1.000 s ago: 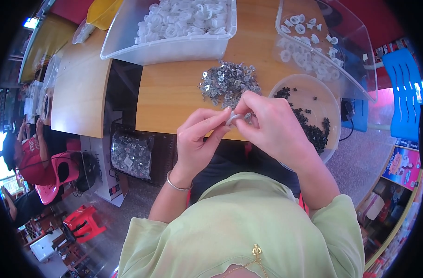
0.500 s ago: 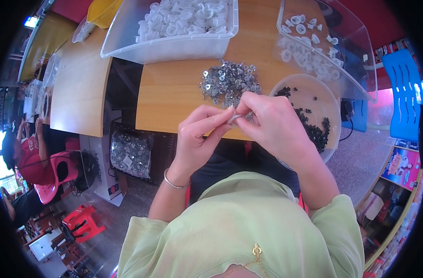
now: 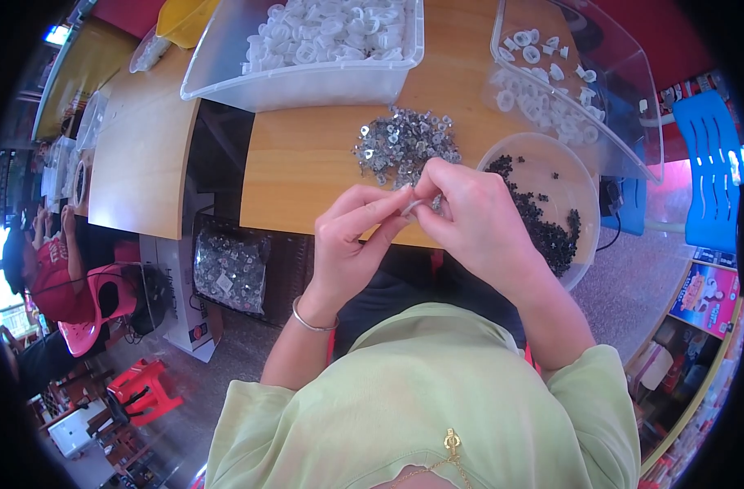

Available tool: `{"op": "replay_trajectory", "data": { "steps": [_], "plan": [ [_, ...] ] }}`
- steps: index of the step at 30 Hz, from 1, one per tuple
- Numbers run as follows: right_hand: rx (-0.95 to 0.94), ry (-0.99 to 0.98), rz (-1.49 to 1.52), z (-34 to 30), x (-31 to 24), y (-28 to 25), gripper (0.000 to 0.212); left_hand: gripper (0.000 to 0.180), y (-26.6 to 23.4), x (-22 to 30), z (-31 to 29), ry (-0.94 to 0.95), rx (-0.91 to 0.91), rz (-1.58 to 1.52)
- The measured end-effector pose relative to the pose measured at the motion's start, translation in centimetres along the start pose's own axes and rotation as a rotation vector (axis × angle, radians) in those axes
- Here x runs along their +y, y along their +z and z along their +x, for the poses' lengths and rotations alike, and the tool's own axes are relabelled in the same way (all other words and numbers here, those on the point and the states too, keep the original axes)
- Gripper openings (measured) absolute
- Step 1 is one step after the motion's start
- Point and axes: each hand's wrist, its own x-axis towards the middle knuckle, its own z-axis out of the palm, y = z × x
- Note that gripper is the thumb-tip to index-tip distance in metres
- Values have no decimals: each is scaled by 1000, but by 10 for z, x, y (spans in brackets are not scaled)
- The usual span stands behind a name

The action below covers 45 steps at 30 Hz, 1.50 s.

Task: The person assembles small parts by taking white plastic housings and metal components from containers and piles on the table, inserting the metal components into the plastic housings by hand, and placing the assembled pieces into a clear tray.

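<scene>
Between the fingertips of both hands is a small white ring-shaped plastic part (image 3: 413, 207), partly hidden by the fingers. My left hand (image 3: 352, 232) pinches it from the left, thumb and forefinger together. My right hand (image 3: 474, 216) is curled over its other side, also pinching. Just beyond the hands lies a heap of small shiny metal pieces (image 3: 400, 143) on the wooden table (image 3: 299, 163). By my right hand stands a round clear tub (image 3: 588, 175) with many small black star-like pieces (image 3: 555, 240) in it.
A large clear bin (image 3: 323, 85) of white plastic parts stands at the back, another clear bin (image 3: 625, 134) with similar parts at back right. A bag of metal pieces (image 3: 229, 265) lies low on the left. A person in red (image 3: 54, 277) sits far left; a red stool (image 3: 144, 391) stands behind.
Both hands stay almost in place, still pinching the white part. The whole view has shifted very slightly.
</scene>
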Motion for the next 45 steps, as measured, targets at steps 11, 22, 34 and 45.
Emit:
{"op": "replay_trajectory", "data": {
  "steps": [11, 22, 34, 45],
  "plan": [
    [61, 73, 160, 2, 13, 19, 15, 32, 2, -6, -4, -9, 58, 5],
    [90, 162, 432, -3, 22, 25, 14, 32, 1, -8, -6, -95, 111, -113],
    [38, 177, 357, 1, 17, 20, 12, 32, 2, -7, -7, -77, 117, -103],
    [35, 198, 420, 3, 20, 23, 11, 33, 5, -8, -7, -37, 154, -86]
  ]
}}
